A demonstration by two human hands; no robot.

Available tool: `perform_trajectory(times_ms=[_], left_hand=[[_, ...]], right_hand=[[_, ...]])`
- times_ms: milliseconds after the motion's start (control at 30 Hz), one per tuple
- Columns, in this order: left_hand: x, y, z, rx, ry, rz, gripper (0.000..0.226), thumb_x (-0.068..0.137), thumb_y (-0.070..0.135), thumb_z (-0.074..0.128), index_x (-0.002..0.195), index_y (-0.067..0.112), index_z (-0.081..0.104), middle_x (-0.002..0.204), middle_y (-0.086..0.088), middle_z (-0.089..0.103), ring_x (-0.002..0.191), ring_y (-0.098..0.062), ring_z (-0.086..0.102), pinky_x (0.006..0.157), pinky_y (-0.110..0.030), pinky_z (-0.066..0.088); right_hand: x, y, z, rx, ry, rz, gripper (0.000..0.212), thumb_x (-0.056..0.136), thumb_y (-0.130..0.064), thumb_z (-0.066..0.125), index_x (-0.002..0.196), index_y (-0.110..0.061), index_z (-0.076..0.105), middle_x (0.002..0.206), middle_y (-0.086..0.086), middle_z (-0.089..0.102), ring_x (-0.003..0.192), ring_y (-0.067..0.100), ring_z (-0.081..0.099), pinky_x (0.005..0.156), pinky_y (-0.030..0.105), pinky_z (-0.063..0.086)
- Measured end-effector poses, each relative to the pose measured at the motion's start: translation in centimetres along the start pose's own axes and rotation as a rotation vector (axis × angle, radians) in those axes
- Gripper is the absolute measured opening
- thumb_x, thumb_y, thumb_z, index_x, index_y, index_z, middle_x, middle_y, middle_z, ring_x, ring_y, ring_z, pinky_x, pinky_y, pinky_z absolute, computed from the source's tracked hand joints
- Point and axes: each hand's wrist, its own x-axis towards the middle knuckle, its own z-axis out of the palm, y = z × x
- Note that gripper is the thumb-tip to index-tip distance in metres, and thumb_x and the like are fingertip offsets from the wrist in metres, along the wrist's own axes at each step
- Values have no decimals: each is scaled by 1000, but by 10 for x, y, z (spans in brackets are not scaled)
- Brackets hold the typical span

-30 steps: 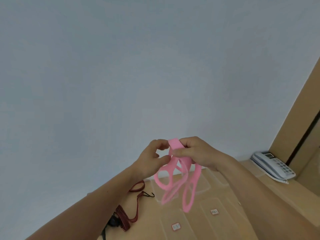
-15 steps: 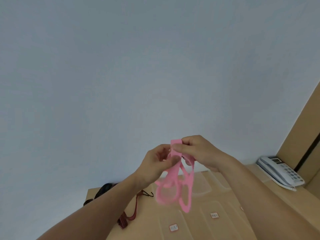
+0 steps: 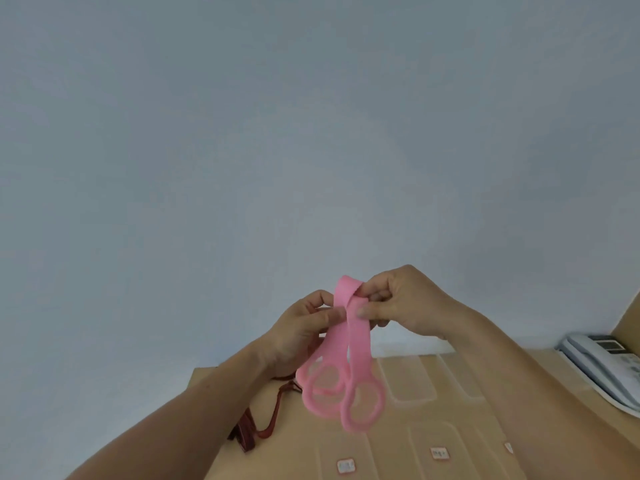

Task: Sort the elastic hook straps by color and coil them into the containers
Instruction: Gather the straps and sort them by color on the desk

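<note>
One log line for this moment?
left hand: pinches pink strap | right hand: pinches its folded top | red strap: on table

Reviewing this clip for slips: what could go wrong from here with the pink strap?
The pink strap is held only at its folded top by the left hand and right hand; being elastic, it may spring out of either grip. Its looped ends dangle by the clear containers, and could snag a rim or land outside.

Left hand [image 3: 300, 332], right hand [image 3: 403, 301] raised; both pinching.
</note>
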Motion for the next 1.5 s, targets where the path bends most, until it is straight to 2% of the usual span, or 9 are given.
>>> perform_trajectory(times_ms=[100,233,433,567,700,867,1000,1300,1500], left_hand=[[1,-3,3,-75,65,7,28,84,20,72,106,8,61,99,-17,66,88,-28,60,76,-40,50],[2,-10,5,-105,128,18,39,86,23,69,115,-1,56,104,-22,64,97,-35,56,84,-47,46],[-12,-72,10,-95,136,-41,32,90,16,57,119,3,63,108,-22,71,100,-34,69,81,-38,55],[-27,-132,-3,-38,299,-226,30,92,-3,56,121,-4,58,109,-29,68,97,-40,70,81,-45,58],[-24,-169,-11,-206,368,-402,21,93,-8,50,110,-11,61,110,-32,67,94,-39,71,79,-46,59],[-9,-207,-9,-308,500,-549,15,93,-11,51,108,-12,52,81,-22,75,72,-33,75,56,-34,59],[6,-238,-5,18,624,-641,23,91,-2,60,113,-8,60,85,-15,74,75,-26,73,59,-32,58],[-4,-253,-11,1128,353,-529,32,92,12,48,124,8,54,118,-9,61,110,-28,56,92,-36,46],[-30,-264,-20,1364,78,-578,56,96,26,48,149,19,31,150,-1,36,133,-23,35,106,-36,39]], right_hand=[[3,6,6,-149,103,-64,17,82,-29,79,82,-42,69,84,-7,69,73,1,62,73,26,52],[9,21,22,115,150,-24,8,89,-31,70,87,-23,67,93,-7,70,86,3,66,83,28,56],[9,74,87,291,322,243,24,83,-32,76,86,-13,62,85,3,70,77,19,70,69,42,61],[-12,125,134,403,163,470,27,87,-37,71,95,-14,62,93,6,71,81,24,72,69,46,61],[-39,170,164,458,-118,625,37,85,-39,74,114,-19,62,101,4,72,83,18,74,68,30,59],[-55,207,178,605,-100,701,59,55,-32,86,107,-20,64,88,5,77,78,24,75,64,29,59],[-57,230,193,541,-42,739,17,67,-22,78,82,-25,73,80,4,77,73,22,75,65,37,62],[-61,249,207,51,49,637,11,80,-17,61,89,-22,63,81,-6,69,71,9,66,61,23,54],[-68,250,214,-477,66,449,66,81,-40,69,138,-19,43,124,0,50,112,20,50,90,29,44]])
